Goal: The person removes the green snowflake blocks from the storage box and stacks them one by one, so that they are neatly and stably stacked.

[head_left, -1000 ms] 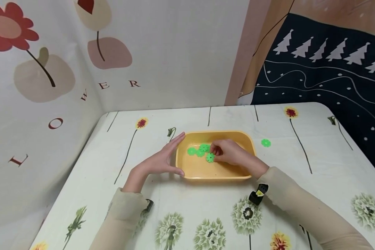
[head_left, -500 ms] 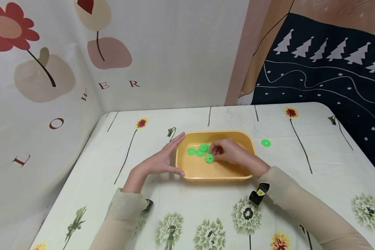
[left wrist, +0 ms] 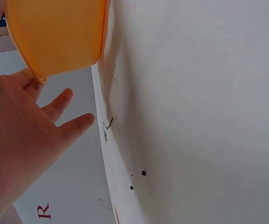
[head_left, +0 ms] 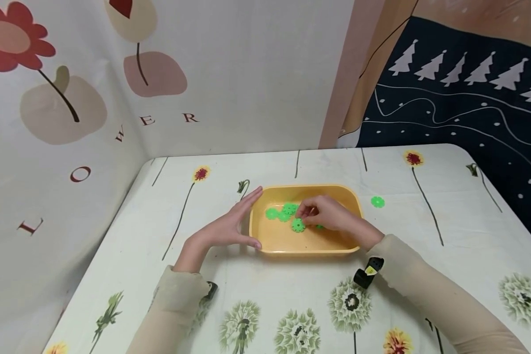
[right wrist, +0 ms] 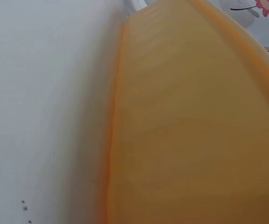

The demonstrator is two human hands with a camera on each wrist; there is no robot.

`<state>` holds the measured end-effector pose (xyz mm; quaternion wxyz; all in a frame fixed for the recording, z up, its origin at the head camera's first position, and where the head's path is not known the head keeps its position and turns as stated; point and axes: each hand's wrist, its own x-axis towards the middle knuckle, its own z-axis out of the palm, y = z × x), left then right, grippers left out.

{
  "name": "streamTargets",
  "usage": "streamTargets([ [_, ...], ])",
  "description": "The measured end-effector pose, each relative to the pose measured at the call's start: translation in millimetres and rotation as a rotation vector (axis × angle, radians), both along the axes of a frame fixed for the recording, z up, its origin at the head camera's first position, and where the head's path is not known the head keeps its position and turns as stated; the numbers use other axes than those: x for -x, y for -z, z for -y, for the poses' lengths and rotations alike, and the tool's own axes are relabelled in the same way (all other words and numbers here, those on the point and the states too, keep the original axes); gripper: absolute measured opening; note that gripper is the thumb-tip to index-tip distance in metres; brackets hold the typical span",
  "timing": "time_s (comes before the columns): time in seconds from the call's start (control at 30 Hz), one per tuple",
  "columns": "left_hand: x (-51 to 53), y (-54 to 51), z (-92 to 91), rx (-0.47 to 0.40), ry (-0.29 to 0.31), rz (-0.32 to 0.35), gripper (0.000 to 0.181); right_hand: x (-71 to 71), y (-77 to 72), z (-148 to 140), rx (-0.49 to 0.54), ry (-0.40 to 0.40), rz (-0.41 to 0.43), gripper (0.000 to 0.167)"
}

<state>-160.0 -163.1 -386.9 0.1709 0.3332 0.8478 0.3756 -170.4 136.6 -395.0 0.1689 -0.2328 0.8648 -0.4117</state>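
A yellow plastic tray point(head_left: 274, 243) holds several green flower-shaped discs, with a cluster of them point(head_left: 285, 211) at its far left. Inside the tray my right hand point(head_left: 327, 212) pinches one notched green disc point(head_left: 298, 225) between thumb and fingertips. Part of another green piece point(head_left: 320, 226) peeks out beneath that hand. My left hand point(head_left: 223, 228) spans the tray's left end, thumb at the near corner and fingers at the far one. Those fingers look straight and spread in the left wrist view, touching the tray's rim point(left wrist: 42, 79). Only the tray's outer wall point(right wrist: 195, 121) fills the right wrist view; the right fingers are hidden there.
One loose green disc point(head_left: 378, 202) lies on the flower-print tablecloth point(head_left: 425, 275), right of the tray. White printed cloth point(head_left: 248, 73) hangs behind and at the left. A dark cloth with tree shapes point(head_left: 460, 108) hangs at the back right.
The pinched disc has tilted and shifted very slightly under my right fingertips, which have moved a little. My left hand and the tray stay where they were.
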Motion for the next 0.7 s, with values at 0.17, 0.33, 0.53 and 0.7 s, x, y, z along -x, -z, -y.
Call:
streamTargets([
  [0.17, 0.2, -0.3, -0.1, -0.003, 0.001, 0.006, 0.132, 0.5, 0.6, -0.7, 0.023, 0.011, 0.044, 0.008],
  [0.33, 0.3, 0.2, 0.0, -0.011, 0.006, 0.010, 0.132, 0.3, 1.0, -0.9, 0.048, 0.020, 0.083, 0.009],
  [0.53, 0.8, 1.9, 0.4, -0.017, 0.004, 0.016, 0.132, -0.3, 0.2, -1.4, 0.066, 0.021, 0.091, 0.009],
  [0.7, 1.2, 3.4, 1.4, -0.017, -0.001, 0.014, 0.131, -0.5, -0.3, -2.0, 0.076, 0.020, 0.099, 0.010],
])
